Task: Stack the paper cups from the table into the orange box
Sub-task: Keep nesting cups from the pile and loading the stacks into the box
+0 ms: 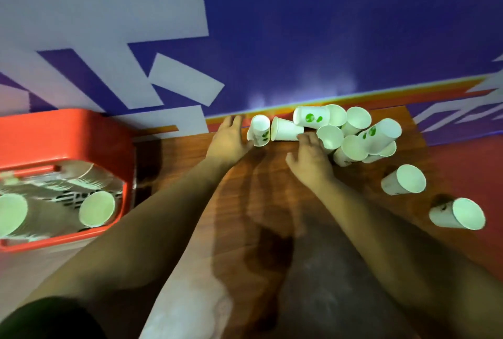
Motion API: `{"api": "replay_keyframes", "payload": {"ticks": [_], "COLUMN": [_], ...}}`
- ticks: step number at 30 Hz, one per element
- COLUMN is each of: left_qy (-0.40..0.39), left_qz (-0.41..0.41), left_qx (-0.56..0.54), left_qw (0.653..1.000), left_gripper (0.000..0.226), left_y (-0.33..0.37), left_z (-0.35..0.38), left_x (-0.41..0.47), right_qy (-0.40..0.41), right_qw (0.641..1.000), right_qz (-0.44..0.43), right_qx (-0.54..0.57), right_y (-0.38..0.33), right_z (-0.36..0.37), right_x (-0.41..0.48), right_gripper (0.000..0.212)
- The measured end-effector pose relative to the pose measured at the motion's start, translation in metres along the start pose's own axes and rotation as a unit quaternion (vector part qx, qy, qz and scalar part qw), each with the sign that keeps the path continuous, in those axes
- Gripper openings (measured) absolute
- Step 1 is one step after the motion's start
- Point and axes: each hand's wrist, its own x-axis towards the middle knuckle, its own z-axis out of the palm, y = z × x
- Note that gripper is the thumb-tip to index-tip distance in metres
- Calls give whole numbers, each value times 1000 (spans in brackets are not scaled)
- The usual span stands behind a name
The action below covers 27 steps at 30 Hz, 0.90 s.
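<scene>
Several white paper cups with green marks lie in a heap (353, 134) at the far edge of the wooden table (261, 189). My left hand (228, 140) reaches to the left side of a tipped cup (259, 130), fingers spread, touching or nearly touching it. My right hand (310, 156) rests with fingers apart at the heap's left edge, next to a cup lying on its side (285, 129). The orange box (68, 134) stands at the left and holds stacks of cups (96, 209). The whole view is blurred by motion.
Two loose cups lie apart at the right: one (404, 179) and another (457, 213) near the table's right edge. A purple and white patterned floor (299, 25) lies beyond the table. A gap separates the box from the table's left edge.
</scene>
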Motion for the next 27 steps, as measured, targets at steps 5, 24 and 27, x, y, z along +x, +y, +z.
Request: {"api": "replay_keyframes", "payload": {"ticks": [5, 24, 27], "left_qy": [-7, -46, -26], "left_qz": [12, 32, -33], "left_qx": [37, 68, -32], "left_qw": [999, 996, 999], "left_gripper": [77, 63, 69], "left_y": [4, -31, -38], "left_z": [25, 31, 11], "left_x": [35, 10, -14], "right_qy": [-27, -23, -22], "right_qw": [998, 989, 996], "right_qz": [-56, -116, -77], "right_qx": [-20, -85, 41], "right_y": [5, 2, -11], "right_z": [16, 56, 48], "right_x": [35, 55, 36], "right_gripper": [63, 57, 57]}}
